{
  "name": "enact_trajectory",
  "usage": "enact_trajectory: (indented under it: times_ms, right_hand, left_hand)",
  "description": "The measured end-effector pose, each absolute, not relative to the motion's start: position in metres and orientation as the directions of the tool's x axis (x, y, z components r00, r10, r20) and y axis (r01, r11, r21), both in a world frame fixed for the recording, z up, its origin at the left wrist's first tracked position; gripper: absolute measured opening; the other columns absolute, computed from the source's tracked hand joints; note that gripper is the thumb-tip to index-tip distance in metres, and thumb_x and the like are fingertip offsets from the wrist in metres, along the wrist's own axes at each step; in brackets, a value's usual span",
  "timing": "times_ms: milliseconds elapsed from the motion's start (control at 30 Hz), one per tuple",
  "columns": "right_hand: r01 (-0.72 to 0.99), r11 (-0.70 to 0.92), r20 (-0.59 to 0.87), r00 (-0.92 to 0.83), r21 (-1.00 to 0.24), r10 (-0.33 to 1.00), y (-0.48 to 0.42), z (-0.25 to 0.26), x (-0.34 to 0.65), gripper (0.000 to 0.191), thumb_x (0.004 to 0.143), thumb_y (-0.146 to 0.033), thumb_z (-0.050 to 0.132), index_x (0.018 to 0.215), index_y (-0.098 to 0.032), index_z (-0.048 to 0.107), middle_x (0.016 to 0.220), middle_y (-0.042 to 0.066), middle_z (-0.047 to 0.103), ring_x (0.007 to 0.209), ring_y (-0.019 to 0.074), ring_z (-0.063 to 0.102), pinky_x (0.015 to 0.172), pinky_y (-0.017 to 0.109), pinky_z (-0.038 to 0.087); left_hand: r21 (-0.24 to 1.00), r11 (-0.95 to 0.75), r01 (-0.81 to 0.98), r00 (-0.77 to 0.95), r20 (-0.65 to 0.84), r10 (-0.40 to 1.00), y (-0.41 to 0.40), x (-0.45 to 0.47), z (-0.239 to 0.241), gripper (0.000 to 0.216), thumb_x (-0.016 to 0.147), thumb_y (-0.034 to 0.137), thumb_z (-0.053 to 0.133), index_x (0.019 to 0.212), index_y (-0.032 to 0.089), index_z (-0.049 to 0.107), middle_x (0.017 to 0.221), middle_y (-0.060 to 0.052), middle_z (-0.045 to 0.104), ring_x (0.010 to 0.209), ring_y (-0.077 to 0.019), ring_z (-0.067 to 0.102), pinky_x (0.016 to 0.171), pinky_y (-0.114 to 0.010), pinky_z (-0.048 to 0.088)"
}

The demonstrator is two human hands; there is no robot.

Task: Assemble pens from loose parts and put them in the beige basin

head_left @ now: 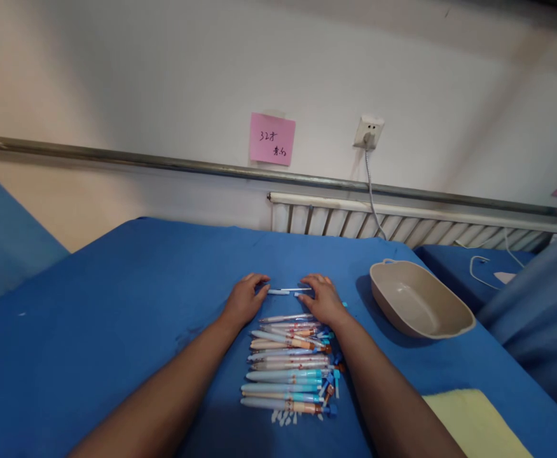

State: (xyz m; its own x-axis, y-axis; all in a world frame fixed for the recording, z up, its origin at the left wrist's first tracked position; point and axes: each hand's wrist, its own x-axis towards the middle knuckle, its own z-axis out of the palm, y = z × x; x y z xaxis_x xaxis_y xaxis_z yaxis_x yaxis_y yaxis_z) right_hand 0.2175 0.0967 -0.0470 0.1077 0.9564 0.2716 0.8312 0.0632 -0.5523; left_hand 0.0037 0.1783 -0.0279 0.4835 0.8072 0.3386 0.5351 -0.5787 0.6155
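Beyond a row of pens, my left hand is closed in a pinch on one end of a short, pale pen barrel. Facing it, my right hand pinches a thin white pen refill, which points left just above the barrel. A small pale piece shows by my right thumb; its kind is unclear. Several pens lie side by side nearer to me, with white, peach and turquoise bodies. Small blue and brown pen parts lie at their right ends, and small white pieces lie below.
A beige plastic basin stands to the right on the blue-covered table. A folded yellow cloth lies at the front right. Behind are a radiator, a metal rail and a plugged-in cable.
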Motion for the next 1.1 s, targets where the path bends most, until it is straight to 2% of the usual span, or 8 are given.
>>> enact_trajectory:
  times_ms: [133,267,467,567,700,867,1000,1100]
  right_hand:
    - [0.795,0.046,0.269,0.15,-0.605,0.951,0.099,-0.05,0.22,0.033,0.076,-0.029,0.063,0.108,-0.02,0.061,0.108,0.007,0.062,0.104,0.0216,0.052,0.092,0.035,0.036]
    - [0.672,-0.003,0.261,0.292,-0.74,0.92,0.105,-0.054,0.227,0.024,0.078,-0.027,0.057,0.099,-0.018,0.063,0.098,0.006,0.065,0.087,0.0171,0.059,0.078,0.029,0.044]
    - [0.504,-0.007,0.194,0.346,-0.864,0.918,0.11,-0.058,0.23,0.019,0.078,-0.032,0.053,0.086,-0.019,0.064,0.076,0.001,0.067,0.069,0.0154,0.06,0.064,0.027,0.045]
    - [0.46,0.048,0.213,0.314,-0.886,0.925,0.108,-0.055,0.224,0.02,0.077,-0.034,0.053,0.084,-0.019,0.064,0.073,0.001,0.066,0.065,0.0148,0.059,0.061,0.026,0.044]
    - [0.394,0.107,0.196,0.193,-0.913,0.962,0.101,-0.042,0.215,0.022,0.077,-0.036,0.055,0.083,-0.018,0.065,0.072,0.001,0.066,0.065,0.014,0.057,0.062,0.025,0.044]
    - [0.325,0.087,0.074,-0.051,-0.942,0.996,0.094,-0.03,0.206,0.028,0.08,-0.043,0.053,0.076,-0.017,0.065,0.067,0.0,0.063,0.058,0.0115,0.055,0.058,0.023,0.042]
    - [0.189,0.014,0.005,-0.046,-0.982,0.999,0.096,-0.031,0.203,0.028,0.076,-0.043,0.058,0.072,-0.015,0.062,0.06,-0.002,0.058,0.048,0.0083,0.047,0.05,0.022,0.037]
    - [0.117,0.03,0.029,-0.015,-0.993,0.999,0.097,-0.033,0.204,0.025,0.07,-0.04,0.065,0.077,-0.016,0.063,0.062,-0.003,0.056,0.051,0.0079,0.044,0.052,0.021,0.036]
  left_hand:
    - [0.666,-0.536,0.519,0.511,0.261,0.819,0.174,0.0,-0.015,0.023,0.077,0.037,0.053,0.083,0.019,0.066,0.078,-0.003,0.064,0.069,-0.0176,0.058,0.066,-0.028,0.044]
    - [0.779,-0.455,0.432,0.72,0.006,0.694,0.166,-0.006,0.003,0.025,0.072,0.042,0.059,0.073,0.018,0.066,0.06,0.002,0.059,0.056,-0.0138,0.051,0.053,-0.022,0.039]
    - [0.676,-0.553,0.487,0.835,-0.174,0.522,0.155,-0.004,0.01,0.027,0.071,0.033,0.059,0.091,0.018,0.066,0.08,0.0,0.065,0.07,-0.0145,0.055,0.061,-0.021,0.04]
    - [0.554,-0.669,0.495,0.852,-0.159,0.498,0.152,0.0,0.011,0.02,0.074,0.028,0.055,0.086,0.019,0.066,0.081,-0.001,0.064,0.072,-0.015,0.055,0.064,-0.022,0.039]
    - [0.52,-0.726,0.451,0.866,-0.057,0.497,0.148,0.001,0.014,0.015,0.077,0.027,0.051,0.084,0.02,0.062,0.084,-0.001,0.064,0.08,-0.0168,0.055,0.07,-0.023,0.04]
    - [0.586,-0.656,0.475,0.761,0.1,0.64,0.15,0.004,0.011,0.019,0.084,0.029,0.044,0.09,0.02,0.059,0.085,-0.002,0.064,0.078,-0.0165,0.057,0.069,-0.025,0.041]
    - [0.643,-0.659,0.391,0.706,0.25,0.663,0.153,0.007,0.006,0.02,0.083,0.032,0.048,0.089,0.019,0.061,0.088,-0.003,0.063,0.082,-0.0168,0.057,0.074,-0.026,0.043]
    - [0.726,-0.564,0.393,0.662,0.201,0.722,0.153,0.009,0.002,0.026,0.085,0.039,0.045,0.086,0.018,0.061,0.078,-0.002,0.064,0.071,-0.0154,0.058,0.067,-0.025,0.044]
